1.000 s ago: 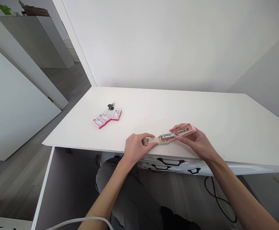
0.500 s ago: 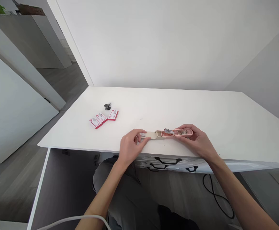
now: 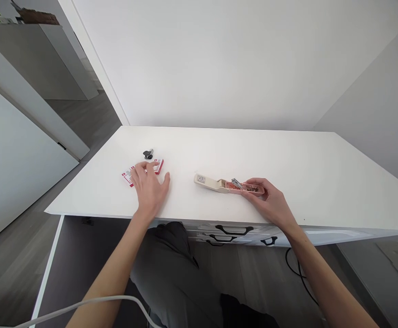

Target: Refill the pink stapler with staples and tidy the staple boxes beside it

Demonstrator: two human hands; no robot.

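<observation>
Two hands in head cam. R hand (image 3: 269, 200) gripped pink end of opened-out stapler (image 3: 223, 186), nr front edge of wht tabletop (image 3: 199, 150); cream end pointed L. L hand (image 3: 149, 189), thumb spread & fingers loosely bent, was over red-&-wht boxes (image 3: 158, 166), contact unclear. Blk-&-silver item (image 3: 148, 154) sat just behind.

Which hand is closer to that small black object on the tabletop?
Left. The left hand is over the boxes, just on the person's side of the small black object; the right hand is well off to its right, holding the opened stapler.
</observation>
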